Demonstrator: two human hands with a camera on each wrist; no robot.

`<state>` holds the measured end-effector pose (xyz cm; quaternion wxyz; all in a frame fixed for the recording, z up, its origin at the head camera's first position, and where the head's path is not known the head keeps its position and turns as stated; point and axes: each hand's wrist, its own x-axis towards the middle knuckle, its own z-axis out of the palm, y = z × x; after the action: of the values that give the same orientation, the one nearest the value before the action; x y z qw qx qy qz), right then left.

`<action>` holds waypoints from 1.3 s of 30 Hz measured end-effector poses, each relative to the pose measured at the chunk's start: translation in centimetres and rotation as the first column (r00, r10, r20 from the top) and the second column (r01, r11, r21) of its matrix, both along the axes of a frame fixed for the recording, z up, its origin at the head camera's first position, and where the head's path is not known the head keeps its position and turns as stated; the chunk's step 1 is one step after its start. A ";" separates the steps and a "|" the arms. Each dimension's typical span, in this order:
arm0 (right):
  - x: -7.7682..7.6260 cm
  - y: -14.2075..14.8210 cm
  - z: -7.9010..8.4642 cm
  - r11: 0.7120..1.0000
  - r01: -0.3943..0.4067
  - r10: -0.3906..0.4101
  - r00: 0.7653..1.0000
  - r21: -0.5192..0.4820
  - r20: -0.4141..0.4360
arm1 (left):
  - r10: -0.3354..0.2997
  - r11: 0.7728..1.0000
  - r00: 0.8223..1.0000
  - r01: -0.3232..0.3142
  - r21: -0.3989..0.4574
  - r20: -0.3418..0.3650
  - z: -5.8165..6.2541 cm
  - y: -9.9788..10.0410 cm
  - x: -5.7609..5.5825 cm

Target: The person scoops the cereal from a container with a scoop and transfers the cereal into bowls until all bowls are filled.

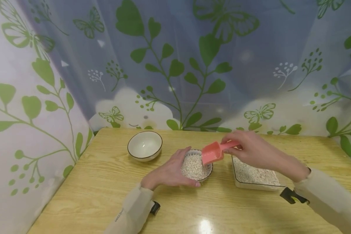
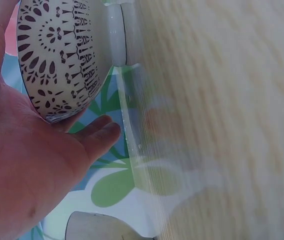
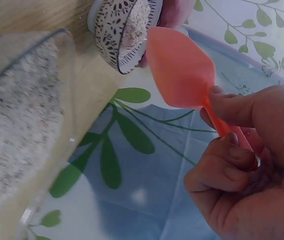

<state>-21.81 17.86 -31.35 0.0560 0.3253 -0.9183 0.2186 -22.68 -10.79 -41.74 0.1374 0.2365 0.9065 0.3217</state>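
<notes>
My left hand (image 1: pixel 169 170) holds a small patterned bowl (image 2: pixel 57 60) from its left side, thumb on the near side and fingers on the far side. Pale, oat-like flakes (image 1: pixel 194 167) fill much of this bowl. In my right hand (image 1: pixel 251 149), the thumb and curled fingers grip the handle of a pink scoop (image 1: pixel 213 153). The scoop is tilted over the bowl's right rim, its underside facing me in the right wrist view, where its inside is hidden. Below the right forearm stands a rectangular dish (image 1: pixel 257 187) holding more flakes, partly covered by the arm.
A white bowl (image 1: pixel 144 146) with a dark rim stands behind and left of the left hand. Everything rests on a wood-grain table (image 1: pixel 99 195). A leaf-patterned curtain (image 1: pixel 163 81) hangs along the table's back edge and continues on the left.
</notes>
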 end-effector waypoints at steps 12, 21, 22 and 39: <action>1.4 4.6 -4.4 0.948 0.163 -0.096 0.965 -0.273 0.243 | -0.014 1.000 0.999 0.013 -0.004 -0.049 0.3 0.9 -0.1; 3.8 10.1 -7.8 0.844 0.374 -0.206 0.888 -0.384 0.411 | -0.026 0.998 0.995 0.021 -0.052 -0.095 0.1 1.2 -0.7; 4.0 10.8 -8.1 0.842 0.384 -0.224 0.887 -0.378 0.403 | -0.031 0.998 0.995 0.025 -0.061 -0.099 0.0 1.2 -0.8; 3.7 14.8 -8.9 0.940 0.310 -0.298 0.949 -0.140 0.102 | -0.031 0.995 0.989 0.017 -0.099 -0.142 -0.1 2.0 -2.3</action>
<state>-18.14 32.66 -40.28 0.0778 0.1654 -0.9393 0.2903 -24.98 -8.79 -41.86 0.0870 0.2631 0.9257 0.2573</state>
